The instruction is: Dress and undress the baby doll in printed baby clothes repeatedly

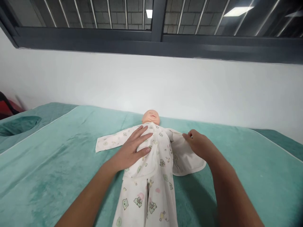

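Note:
A baby doll [151, 117] lies on its back in the middle, head toward the wall. It wears white printed pants [134, 201] and a white baby jacket [142, 167] with small bears on it. One sleeve is stretched out to the left. My left hand [132, 148] rests flat on the doll's chest, fingers spread over the jacket. On the right, the jacket's front panel is folded outward, its plain inside showing. My right hand [195, 143] pinches the upper edge of that panel and holds it up off the bed.
A green plush cover [59, 164] spreads over the bed, with a round hollow [20, 124] at the far left. Behind it rise a white wall [106, 82] and a dark-framed window [94, 37] with metal bars. Something red and black [7, 105] stands at the left edge.

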The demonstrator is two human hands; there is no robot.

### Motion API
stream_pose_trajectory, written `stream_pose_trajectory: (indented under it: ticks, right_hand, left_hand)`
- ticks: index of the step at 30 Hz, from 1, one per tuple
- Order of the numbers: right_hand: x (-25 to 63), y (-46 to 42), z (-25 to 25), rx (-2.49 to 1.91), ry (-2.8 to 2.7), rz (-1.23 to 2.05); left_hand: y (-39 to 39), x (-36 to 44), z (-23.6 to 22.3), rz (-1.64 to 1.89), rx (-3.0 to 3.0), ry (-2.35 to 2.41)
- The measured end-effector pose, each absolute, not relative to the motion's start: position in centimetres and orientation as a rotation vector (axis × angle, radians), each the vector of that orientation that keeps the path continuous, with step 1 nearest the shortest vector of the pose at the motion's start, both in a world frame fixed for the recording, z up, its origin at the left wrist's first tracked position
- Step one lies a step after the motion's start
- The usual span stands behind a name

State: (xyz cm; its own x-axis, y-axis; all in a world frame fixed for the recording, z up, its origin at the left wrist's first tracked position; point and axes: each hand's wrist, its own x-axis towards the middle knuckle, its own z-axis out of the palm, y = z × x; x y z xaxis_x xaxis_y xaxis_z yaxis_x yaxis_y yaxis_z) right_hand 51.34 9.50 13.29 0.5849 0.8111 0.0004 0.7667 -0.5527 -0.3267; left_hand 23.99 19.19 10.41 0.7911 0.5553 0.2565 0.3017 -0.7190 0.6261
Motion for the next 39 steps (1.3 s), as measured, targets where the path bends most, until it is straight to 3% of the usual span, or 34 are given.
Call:
stream_pose_trajectory:
  ticks: [6,13,19,23,28,36,39]
  right_hand:
    - [52.1,8.4,13.7,-2.482,-1.393,0.669]
    - [47.4,8.4,16.2,-1.494,-1.331,0.885]
    - [44.5,8.7,16.2,-1.281,-1.634,1.208]
    - [46.0,9.9,15.0,-1.304,-1.303,0.995]
    - [47.1,12.0,12.2,-1.635,-1.003,0.641]
    - [45.5,13.0,10.9,-1.715,-1.149,0.519]
    - [45.8,13.8,11.3,-1.711,-1.173,0.543]
  left_hand:
    - [19.2,24.0,10.3,0.598,2.414,0.654]
    - [19.1,24.0,10.4,0.584,2.402,0.675]
    - [19.0,24.1,10.2,0.622,2.397,0.681]
    - [19.1,24.0,10.1,0.656,2.431,0.672]
    - [18.3,24.4,10.5,0.913,2.497,0.622]
    - [13.6,26.0,11.6,0.798,2.905,0.186]
    - [13.5,26.2,11.2,0.907,2.875,0.163]
